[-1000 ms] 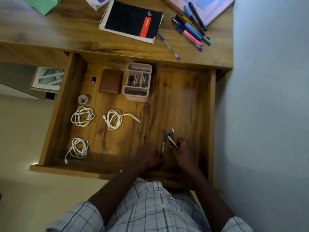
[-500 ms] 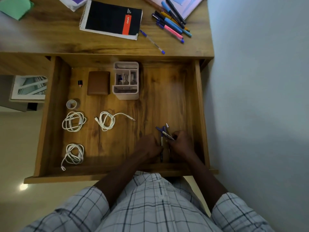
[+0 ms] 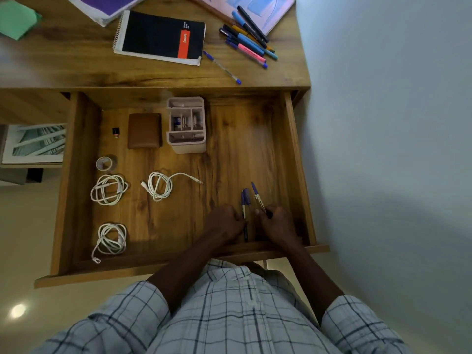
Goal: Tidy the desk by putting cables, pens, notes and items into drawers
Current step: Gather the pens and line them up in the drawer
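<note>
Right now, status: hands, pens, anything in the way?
Left hand against two blue-capped pens, grip unclear. Right hand pinches a third pen, tilted. Coiled cables lie apart to the left.

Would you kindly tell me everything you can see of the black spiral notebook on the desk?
The black spiral notebook lies closed and flat on the wooden desk top, slightly askew. Its cover is black with an orange-red strip bearing white lettering too small to read. A white wire spiral runs along its left edge; pale page edges show below. A pen ends by its near right corner.
</note>
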